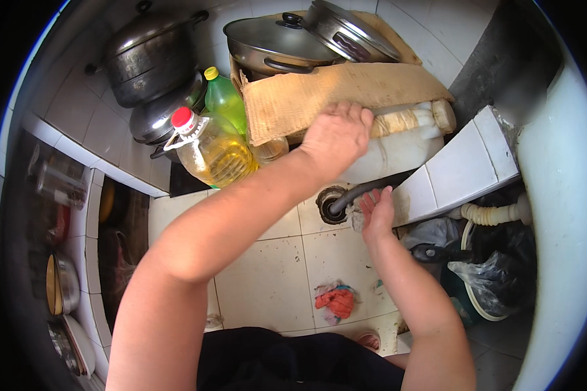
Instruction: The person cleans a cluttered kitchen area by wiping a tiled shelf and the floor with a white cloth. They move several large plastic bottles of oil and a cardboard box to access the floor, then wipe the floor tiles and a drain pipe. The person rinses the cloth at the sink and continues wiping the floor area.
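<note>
My left hand (340, 138) has its fingers curled against the lower edge of a cardboard box flap (287, 107), in front of a dirty white plastic jug (391, 153). What lies under those fingers is hidden. Lower down, my right hand (378, 215) is at the floor drain (332, 205), its fingers bent around a crumpled grey rag (355, 216). A dark drain hose (365, 189) runs down into the drain opening, just beside the right fingertips. The hose passes in front of the jug.
Oil bottle with red cap (218, 153) and green bottle (228, 101) stand at left, near stacked pots (150, 72). Pans (280, 42) top the box. A tiled ledge (460, 163) and a bin with black bag (502, 274) are at right. A red cloth (334, 302) lies on the floor.
</note>
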`<state>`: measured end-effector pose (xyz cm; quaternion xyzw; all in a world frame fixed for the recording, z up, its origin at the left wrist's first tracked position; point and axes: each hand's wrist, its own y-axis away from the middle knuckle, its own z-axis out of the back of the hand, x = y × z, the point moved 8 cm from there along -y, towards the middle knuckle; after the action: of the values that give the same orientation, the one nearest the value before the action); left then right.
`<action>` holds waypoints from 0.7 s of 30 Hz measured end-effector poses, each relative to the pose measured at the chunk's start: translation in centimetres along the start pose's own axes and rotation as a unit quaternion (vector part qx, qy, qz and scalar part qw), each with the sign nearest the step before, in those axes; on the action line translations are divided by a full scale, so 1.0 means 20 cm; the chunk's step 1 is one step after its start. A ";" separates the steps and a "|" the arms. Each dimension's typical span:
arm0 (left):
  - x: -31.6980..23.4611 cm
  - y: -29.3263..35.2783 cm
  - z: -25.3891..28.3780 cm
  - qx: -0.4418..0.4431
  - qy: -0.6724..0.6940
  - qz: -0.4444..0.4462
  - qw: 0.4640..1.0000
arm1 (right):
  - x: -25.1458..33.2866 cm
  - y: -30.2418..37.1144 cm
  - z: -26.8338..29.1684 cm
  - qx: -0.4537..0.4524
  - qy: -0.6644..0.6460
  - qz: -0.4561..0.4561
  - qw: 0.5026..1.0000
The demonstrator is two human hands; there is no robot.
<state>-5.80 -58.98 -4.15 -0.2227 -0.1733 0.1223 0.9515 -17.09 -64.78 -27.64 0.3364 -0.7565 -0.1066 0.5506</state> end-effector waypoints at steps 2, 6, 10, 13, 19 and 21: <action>0.08 0.05 0.07 -0.020 0.025 -0.022 0.999 | -0.01 0.01 -0.04 0.021 0.006 -0.005 1.000; 0.17 0.27 0.21 -0.013 0.151 0.022 0.988 | -0.03 0.03 -0.04 0.040 0.019 -0.015 0.999; 0.28 0.55 0.35 -0.003 0.149 0.069 0.987 | -0.18 0.12 0.00 0.016 0.103 -0.035 0.994; 0.37 0.79 0.44 -0.001 0.150 0.099 0.984 | -0.31 0.20 -0.04 0.081 0.134 -0.059 0.986; 0.51 1.14 0.56 0.019 0.158 0.104 0.982 | -0.51 0.30 -0.03 0.124 0.199 -0.106 0.966; 0.58 1.26 0.60 0.013 0.187 0.144 0.972 | -0.53 0.28 -0.01 0.127 0.246 -0.101 0.956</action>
<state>-3.75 -28.90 -2.70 -0.2516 0.0431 0.2162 0.9424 -17.35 -53.94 -32.61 0.4936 -0.5672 0.0214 0.6589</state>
